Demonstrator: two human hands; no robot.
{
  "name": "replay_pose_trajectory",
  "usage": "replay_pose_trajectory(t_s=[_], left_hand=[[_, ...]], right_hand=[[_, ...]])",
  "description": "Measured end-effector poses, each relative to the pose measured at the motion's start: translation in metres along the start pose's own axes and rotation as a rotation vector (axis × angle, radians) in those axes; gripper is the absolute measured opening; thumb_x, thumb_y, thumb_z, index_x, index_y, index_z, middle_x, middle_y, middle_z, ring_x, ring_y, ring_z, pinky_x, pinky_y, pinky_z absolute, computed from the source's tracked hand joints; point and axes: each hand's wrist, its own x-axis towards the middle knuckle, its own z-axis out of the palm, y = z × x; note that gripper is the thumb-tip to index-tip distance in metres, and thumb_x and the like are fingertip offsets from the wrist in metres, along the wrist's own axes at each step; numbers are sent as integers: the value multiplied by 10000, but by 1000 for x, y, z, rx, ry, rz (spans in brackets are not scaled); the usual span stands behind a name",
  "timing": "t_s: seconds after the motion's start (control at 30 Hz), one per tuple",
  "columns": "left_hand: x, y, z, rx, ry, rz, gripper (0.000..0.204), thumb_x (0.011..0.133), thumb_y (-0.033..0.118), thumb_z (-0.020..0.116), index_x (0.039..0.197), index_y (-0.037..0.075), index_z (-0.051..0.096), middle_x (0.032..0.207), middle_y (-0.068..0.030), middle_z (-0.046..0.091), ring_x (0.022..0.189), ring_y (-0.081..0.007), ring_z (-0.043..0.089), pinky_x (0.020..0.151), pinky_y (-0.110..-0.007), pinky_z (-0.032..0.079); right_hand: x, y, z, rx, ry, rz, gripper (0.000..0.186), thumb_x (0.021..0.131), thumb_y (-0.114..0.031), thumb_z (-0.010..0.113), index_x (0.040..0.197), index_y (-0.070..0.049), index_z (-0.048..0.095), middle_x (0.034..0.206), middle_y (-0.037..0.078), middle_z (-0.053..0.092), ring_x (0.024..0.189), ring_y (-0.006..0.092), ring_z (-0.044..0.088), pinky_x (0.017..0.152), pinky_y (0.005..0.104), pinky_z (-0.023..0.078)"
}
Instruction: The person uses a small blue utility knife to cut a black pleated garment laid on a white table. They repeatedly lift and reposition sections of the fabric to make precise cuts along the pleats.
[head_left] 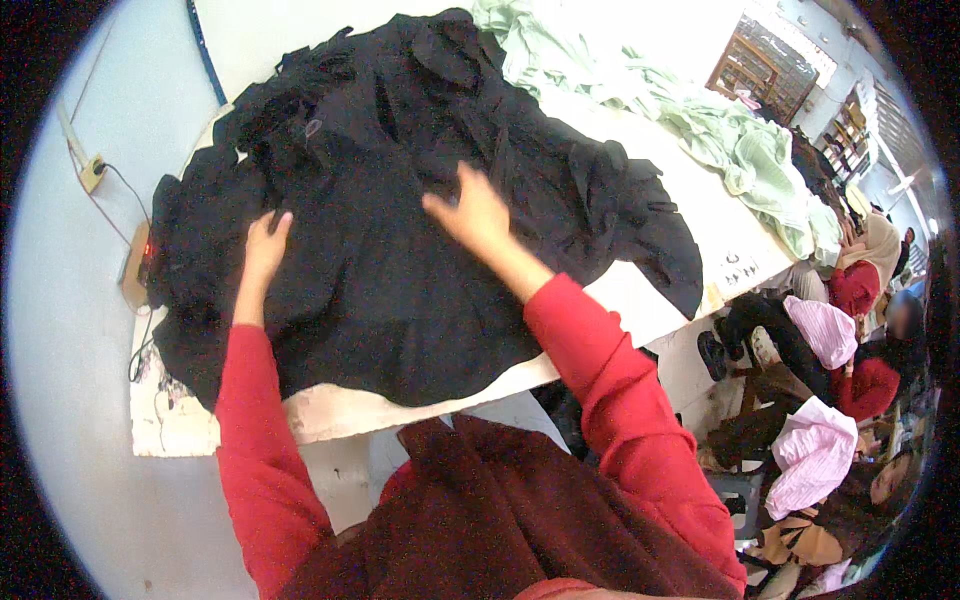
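Note:
A large black garment (350, 260) lies spread and rumpled over the white table, its near edge hanging close to the table's front. My left hand (266, 250) rests on the cloth at the left, thumb a little apart from the fingers. Farther right, my right hand (478, 212) is on or just over the same black cloth, thumb and fingers spread. Neither hand visibly grips a fold. A small pale oval (313, 127) shows on the garment beyond my left hand.
Pale green fabric (740, 150) is heaped along the table's far right side. The white table's front edge (340, 412) runs before me. At left, a power strip (136, 268) with a red light and cables hangs by the wall. Several people sit at right, near pink striped cloth (812, 450).

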Motion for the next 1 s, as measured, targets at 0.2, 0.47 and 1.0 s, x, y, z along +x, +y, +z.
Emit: replay_pose_trajectory(t_s=[0.2, 0.47, 1.0], left_hand=[[-7, 5, -49, -230, -53, -72, 628, 875, 375, 633, 1297, -67, 486, 1348, -232, 497, 1271, -310, 471, 1050, -359, 353], [-46, 34, -127, -126, -450, -70, 484, 909, 420, 598, 1164, 9, 568, 969, -12, 589, 918, -126, 525, 834, -268, 418], [-152, -39, -51, -261, -3, -95, 520, 797, 299, 753, 1155, -37, 581, 1096, -188, 629, 1007, -269, 612, 871, -367, 466]], right_hand=[[-11, 19, 14, 24, 185, -48, 191, 820, -158, 618, 1009, -135, 635, 933, 108, 666, 911, 328, 640, 764, 441, 502], [67, 26, -113, -271, -98, 128, 407, 856, -407, 618, 1185, -168, 626, 1114, 106, 664, 994, 299, 641, 825, 420, 500], [-84, 73, -75, -144, -196, -103, 598, 778, -478, 701, 1267, -157, 581, 1391, 27, 497, 1171, 248, 568, 929, 346, 478]])
